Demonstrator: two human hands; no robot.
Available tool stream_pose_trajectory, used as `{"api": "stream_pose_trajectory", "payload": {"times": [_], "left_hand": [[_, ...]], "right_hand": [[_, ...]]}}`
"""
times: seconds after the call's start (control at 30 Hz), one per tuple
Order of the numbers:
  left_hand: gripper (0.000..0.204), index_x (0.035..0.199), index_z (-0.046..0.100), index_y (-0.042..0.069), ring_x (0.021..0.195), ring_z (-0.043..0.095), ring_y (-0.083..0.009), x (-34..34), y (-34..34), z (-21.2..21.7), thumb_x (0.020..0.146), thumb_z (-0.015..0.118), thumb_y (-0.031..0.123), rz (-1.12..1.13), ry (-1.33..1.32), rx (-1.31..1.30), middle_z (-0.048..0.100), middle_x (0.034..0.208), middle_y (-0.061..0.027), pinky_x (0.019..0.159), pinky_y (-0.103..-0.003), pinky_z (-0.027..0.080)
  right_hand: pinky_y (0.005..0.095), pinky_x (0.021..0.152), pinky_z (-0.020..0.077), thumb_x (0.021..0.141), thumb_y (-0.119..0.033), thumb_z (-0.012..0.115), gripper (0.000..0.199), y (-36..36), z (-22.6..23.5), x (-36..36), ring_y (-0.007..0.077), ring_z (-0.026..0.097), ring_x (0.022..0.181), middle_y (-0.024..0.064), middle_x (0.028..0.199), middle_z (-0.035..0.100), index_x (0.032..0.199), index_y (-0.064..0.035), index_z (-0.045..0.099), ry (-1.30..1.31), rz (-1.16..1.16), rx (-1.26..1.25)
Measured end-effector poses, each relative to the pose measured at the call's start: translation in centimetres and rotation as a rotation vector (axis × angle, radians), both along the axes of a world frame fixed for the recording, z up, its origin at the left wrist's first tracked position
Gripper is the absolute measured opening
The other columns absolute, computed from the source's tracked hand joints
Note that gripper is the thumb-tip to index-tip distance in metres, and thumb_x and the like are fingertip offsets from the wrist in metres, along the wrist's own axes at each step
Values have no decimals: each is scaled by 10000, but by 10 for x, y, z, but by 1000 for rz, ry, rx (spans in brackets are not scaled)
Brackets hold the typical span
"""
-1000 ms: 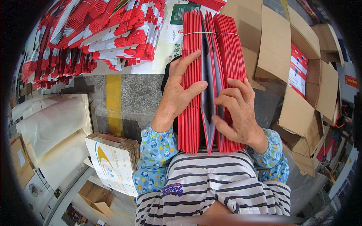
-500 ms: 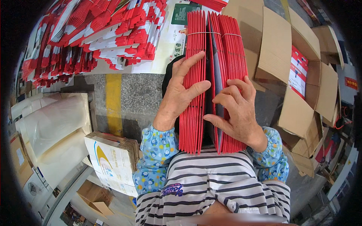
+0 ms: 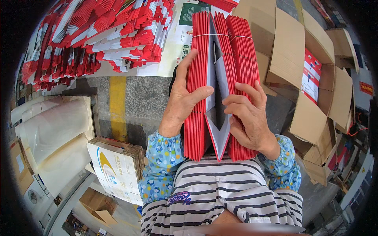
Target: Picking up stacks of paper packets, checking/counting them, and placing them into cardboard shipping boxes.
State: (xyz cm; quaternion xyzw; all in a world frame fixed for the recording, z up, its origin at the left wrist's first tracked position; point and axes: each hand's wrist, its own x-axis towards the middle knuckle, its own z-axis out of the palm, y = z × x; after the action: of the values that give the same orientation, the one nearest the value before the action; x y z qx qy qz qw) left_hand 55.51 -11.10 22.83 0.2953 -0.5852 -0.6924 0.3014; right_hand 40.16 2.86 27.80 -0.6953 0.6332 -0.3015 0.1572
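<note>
White shirt point(image 3: 220, 188) with dark horizontal stripes; I make out, remotely, purple script point(image 3: 179, 197) embroidered across it. Light-blue sleeve covers point(image 3: 161, 169), patterned with multicoloured dots and small cartoon figures, gather at the wrists.

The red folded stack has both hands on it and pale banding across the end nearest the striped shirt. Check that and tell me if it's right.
Not quite: the head view shows the pale banding across the end farthest from the striped shirt. The left hand and right hand are both on the red folded stack.
</note>
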Motion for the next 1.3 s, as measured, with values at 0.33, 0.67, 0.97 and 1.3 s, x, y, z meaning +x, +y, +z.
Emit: {"api": "stream_pose_trajectory", "payload": {"times": [0.33, 0.67, 0.97, 1.3], "left_hand": [[965, 1494, 211, 37, 1253, 454, -235, -8, 3, 10, 736, 802, 124, 14, 91, 237, 395, 1373, -156, 1054, -357, 395], [885, 1478, 238, 11, 1281, 438, -216, -9, 2, 7, 771, 760, 117, -7, 70, 220, 418, 1403, -146, 1064, -348, 381], [853, 1478, 243, 15, 1246, 464, -191, -7, 1, 9, 793, 744, 98, -33, 112, 332, 443, 1386, -119, 1057, -329, 377], [737, 1477, 256, 23, 1232, 474, -166, -15, 6, 10, 867, 666, 84, -47, 147, 307, 459, 1382, -100, 1050, -313, 381]], "right_hand": [[559, 1030, 259, 690, -391, 794, 389, -17, 1, 9, 296, 487, 1028, 38, 877, 549, 913, -135, 603, 90, -105, -71], [564, 1058, 237, 665, -175, 753, 353, -19, 7, 8, 331, 479, 1071, 54, 912, 554, 967, -114, 581, -4, -87, 12], [573, 1096, 208, 686, -86, 686, 286, -18, -2, 2, 334, 484, 1119, 60, 928, 578, 954, -105, 588, -51, 6, -61], [535, 1019, 276, 672, -396, 796, 450, -24, 2, 13, 305, 478, 1054, 56, 904, 546, 939, -105, 578, 146, -89, -50]]}}
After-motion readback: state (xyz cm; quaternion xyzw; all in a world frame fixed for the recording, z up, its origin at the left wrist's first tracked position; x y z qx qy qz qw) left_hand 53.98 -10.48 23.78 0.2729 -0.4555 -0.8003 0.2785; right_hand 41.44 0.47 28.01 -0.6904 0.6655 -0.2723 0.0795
